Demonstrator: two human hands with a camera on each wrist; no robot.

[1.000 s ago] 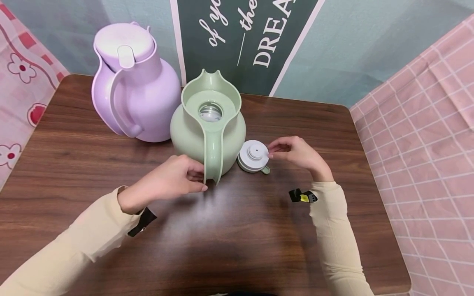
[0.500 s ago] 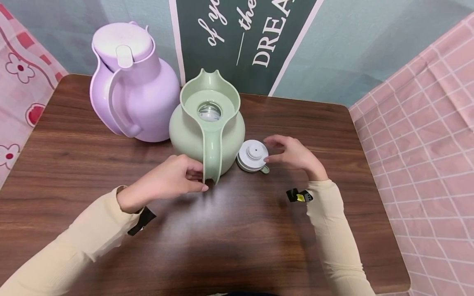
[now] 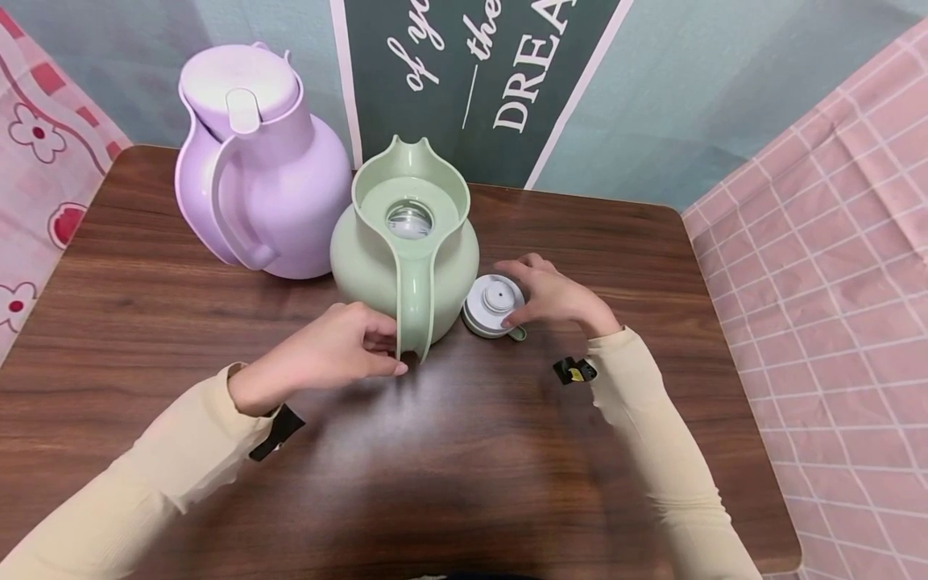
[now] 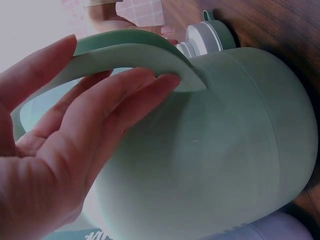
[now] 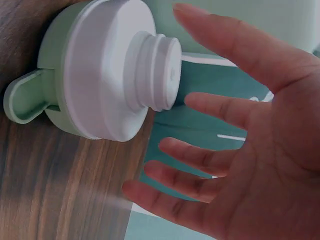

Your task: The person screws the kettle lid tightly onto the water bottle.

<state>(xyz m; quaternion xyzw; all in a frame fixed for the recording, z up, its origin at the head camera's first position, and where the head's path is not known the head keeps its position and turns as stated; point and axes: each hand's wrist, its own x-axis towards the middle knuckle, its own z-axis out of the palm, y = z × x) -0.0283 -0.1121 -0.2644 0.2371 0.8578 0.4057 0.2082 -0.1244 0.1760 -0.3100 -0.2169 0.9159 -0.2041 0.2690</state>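
A pale green vacuum jug (image 3: 449, 274) stands upright with its top off, showing a round silvery opening. My left hand (image 3: 335, 348) holds the jug's handle (image 4: 132, 55), thumb on one side and fingers passing through the loop. Right of the jug, its stopper lid (image 3: 484, 310) lies upside down on the wood, white threaded part up and green tab (image 5: 25, 97) sticking out. My right hand (image 3: 557, 296) hovers over that lid with spread fingers. In the right wrist view a gap shows between fingers and lid.
A lilac vacuum jug (image 3: 290, 193) with its lid on stands left of the green one. Both are on a brown wooden table (image 3: 464, 483). Behind hangs a blue-green cloth with a lettered dark panel (image 3: 464, 97); pink checked cloth (image 3: 834, 322) borders the right side.
My right hand has moved left from beside the lid to over it, its fingers spreading wider. The left hand, the jugs and the lid have stayed put.
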